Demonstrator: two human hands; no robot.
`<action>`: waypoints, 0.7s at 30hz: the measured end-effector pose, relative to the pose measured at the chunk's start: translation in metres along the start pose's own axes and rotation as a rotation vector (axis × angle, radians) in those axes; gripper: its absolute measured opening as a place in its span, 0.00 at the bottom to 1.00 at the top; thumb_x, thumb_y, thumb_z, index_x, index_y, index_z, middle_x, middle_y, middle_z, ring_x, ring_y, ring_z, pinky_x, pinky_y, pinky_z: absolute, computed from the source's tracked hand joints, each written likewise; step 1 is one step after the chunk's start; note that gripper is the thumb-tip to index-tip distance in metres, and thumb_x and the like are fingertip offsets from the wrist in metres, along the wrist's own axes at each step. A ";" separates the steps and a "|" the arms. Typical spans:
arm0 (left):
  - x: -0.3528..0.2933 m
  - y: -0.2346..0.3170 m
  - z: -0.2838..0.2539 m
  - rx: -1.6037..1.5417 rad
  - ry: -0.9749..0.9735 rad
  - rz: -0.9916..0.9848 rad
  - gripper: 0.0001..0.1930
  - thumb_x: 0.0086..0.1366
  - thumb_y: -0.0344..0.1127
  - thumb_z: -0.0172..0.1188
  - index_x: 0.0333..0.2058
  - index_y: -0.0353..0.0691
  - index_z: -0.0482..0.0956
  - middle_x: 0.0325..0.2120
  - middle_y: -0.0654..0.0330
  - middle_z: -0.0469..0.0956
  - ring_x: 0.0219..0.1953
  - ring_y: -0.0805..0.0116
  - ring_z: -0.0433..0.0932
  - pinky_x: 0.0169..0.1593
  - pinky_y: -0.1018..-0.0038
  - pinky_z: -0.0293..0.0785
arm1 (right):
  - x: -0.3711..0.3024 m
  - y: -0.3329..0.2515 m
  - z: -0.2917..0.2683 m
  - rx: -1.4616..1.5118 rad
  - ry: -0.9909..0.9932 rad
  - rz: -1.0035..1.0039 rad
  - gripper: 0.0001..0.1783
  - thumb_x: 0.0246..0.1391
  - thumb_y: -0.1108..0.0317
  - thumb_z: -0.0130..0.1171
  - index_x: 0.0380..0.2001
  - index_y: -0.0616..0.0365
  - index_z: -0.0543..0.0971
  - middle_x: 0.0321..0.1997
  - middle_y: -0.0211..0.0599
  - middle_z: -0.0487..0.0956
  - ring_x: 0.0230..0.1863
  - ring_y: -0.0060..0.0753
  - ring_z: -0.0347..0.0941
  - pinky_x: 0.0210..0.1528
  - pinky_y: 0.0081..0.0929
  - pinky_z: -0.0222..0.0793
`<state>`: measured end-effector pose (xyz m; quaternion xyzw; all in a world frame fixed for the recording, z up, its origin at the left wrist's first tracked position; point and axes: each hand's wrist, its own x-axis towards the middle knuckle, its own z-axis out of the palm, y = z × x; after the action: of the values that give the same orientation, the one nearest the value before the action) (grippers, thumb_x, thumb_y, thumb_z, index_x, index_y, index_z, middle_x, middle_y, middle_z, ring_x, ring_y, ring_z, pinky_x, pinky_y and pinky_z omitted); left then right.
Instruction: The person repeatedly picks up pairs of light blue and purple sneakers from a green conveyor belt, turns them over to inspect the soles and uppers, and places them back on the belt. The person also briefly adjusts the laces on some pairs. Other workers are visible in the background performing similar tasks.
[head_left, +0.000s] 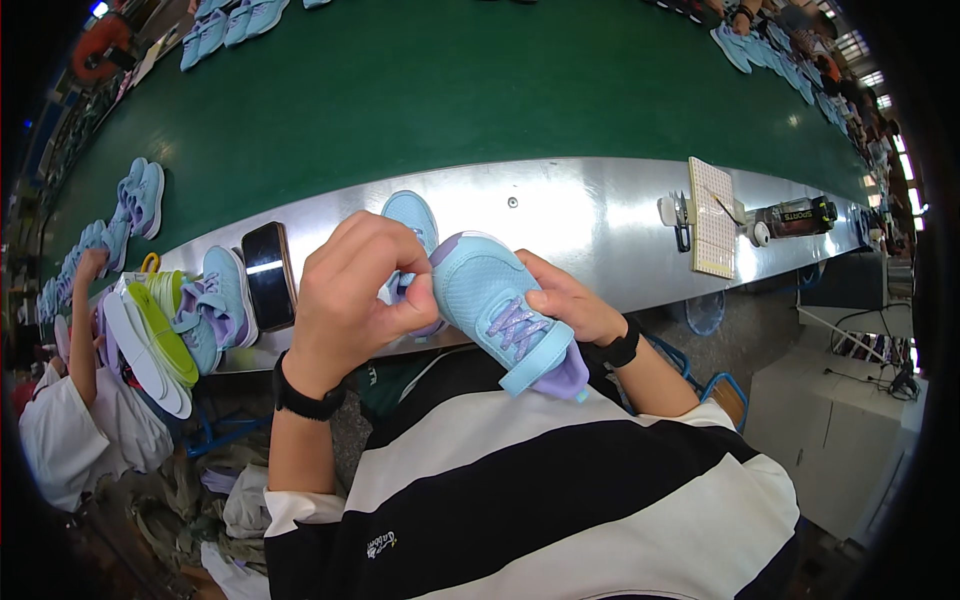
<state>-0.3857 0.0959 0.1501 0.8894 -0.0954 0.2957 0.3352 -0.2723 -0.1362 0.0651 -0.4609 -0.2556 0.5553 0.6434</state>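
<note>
A light blue child's sneaker point(482, 285) with lilac laces, a strap and a lilac lining is held tilted above the metal ledge, toe pointing away. My right hand point(578, 308) grips it along its right side, thumb on the upper. At the toe's left, my left hand point(362, 285) is closed in a pinch; what its fingertips hold, if anything, is hidden. Partly behind that hand, a second light blue sneaker point(408, 212) rests on the ledge. Both wrists wear black bands.
Left on the metal ledge point(590, 215) are a phone point(268, 275), sneakers point(226, 290) and white and lime insoles point(143, 350). Scissors point(682, 222), a paper pad point(712, 220) and a bottle point(790, 217) lie right. Beyond runs a green belt point(500, 90) bearing more sneakers; a co-worker's arm point(85, 310) reaches in left.
</note>
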 end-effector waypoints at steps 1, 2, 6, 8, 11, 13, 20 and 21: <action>-0.002 0.001 -0.001 -0.031 -0.005 -0.011 0.12 0.40 0.20 0.65 0.27 0.37 0.76 0.25 0.59 0.77 0.28 0.60 0.76 0.32 0.69 0.74 | 0.000 0.000 0.000 -0.003 0.000 0.003 0.32 0.65 0.52 0.54 0.62 0.64 0.62 0.59 0.42 0.70 0.60 0.28 0.67 0.63 0.31 0.63; -0.003 0.001 -0.002 -0.016 -0.006 -0.009 0.12 0.41 0.20 0.66 0.27 0.36 0.77 0.25 0.59 0.77 0.28 0.60 0.76 0.32 0.69 0.74 | 0.001 0.000 0.000 -0.007 -0.007 -0.001 0.32 0.65 0.52 0.54 0.62 0.64 0.62 0.59 0.42 0.70 0.60 0.28 0.67 0.63 0.31 0.63; -0.006 0.003 -0.005 0.024 -0.013 0.016 0.13 0.41 0.20 0.67 0.28 0.36 0.77 0.26 0.59 0.78 0.28 0.61 0.77 0.31 0.70 0.74 | 0.000 -0.002 -0.001 -0.036 -0.013 0.001 0.31 0.66 0.54 0.53 0.62 0.65 0.62 0.58 0.42 0.70 0.60 0.28 0.67 0.63 0.31 0.63; -0.006 0.003 -0.006 0.061 -0.024 0.042 0.13 0.41 0.20 0.67 0.28 0.36 0.77 0.26 0.59 0.78 0.28 0.61 0.76 0.31 0.70 0.74 | -0.001 -0.004 -0.001 -0.037 -0.020 -0.008 0.31 0.66 0.55 0.54 0.62 0.65 0.62 0.58 0.42 0.70 0.60 0.27 0.67 0.63 0.31 0.64; -0.006 0.002 -0.006 0.117 -0.067 0.079 0.12 0.41 0.21 0.66 0.27 0.36 0.76 0.26 0.59 0.77 0.27 0.61 0.76 0.30 0.70 0.74 | -0.002 -0.006 0.001 -0.007 -0.045 0.005 0.30 0.66 0.57 0.54 0.63 0.66 0.61 0.59 0.42 0.70 0.60 0.27 0.67 0.63 0.31 0.64; -0.006 0.000 -0.005 0.141 -0.102 0.079 0.12 0.40 0.21 0.65 0.26 0.37 0.75 0.26 0.60 0.76 0.27 0.61 0.75 0.29 0.70 0.73 | -0.003 -0.006 0.002 -0.013 -0.056 -0.005 0.30 0.66 0.57 0.54 0.63 0.66 0.61 0.59 0.42 0.70 0.60 0.27 0.67 0.63 0.31 0.64; -0.011 -0.004 0.003 0.062 -0.019 0.058 0.12 0.39 0.21 0.65 0.25 0.37 0.75 0.24 0.60 0.75 0.27 0.61 0.75 0.29 0.69 0.73 | -0.004 0.000 0.002 0.023 -0.042 -0.023 0.30 0.66 0.57 0.54 0.63 0.65 0.62 0.59 0.41 0.70 0.60 0.27 0.67 0.63 0.30 0.64; -0.012 -0.003 0.004 0.052 0.002 0.038 0.12 0.39 0.21 0.65 0.25 0.37 0.75 0.24 0.60 0.76 0.27 0.61 0.75 0.29 0.70 0.74 | -0.004 0.000 0.002 0.020 -0.040 -0.013 0.30 0.66 0.57 0.54 0.63 0.65 0.62 0.59 0.41 0.70 0.60 0.26 0.67 0.63 0.30 0.64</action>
<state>-0.3919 0.0953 0.1387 0.8957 -0.1040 0.3051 0.3062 -0.2747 -0.1397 0.0664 -0.4416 -0.2659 0.5627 0.6463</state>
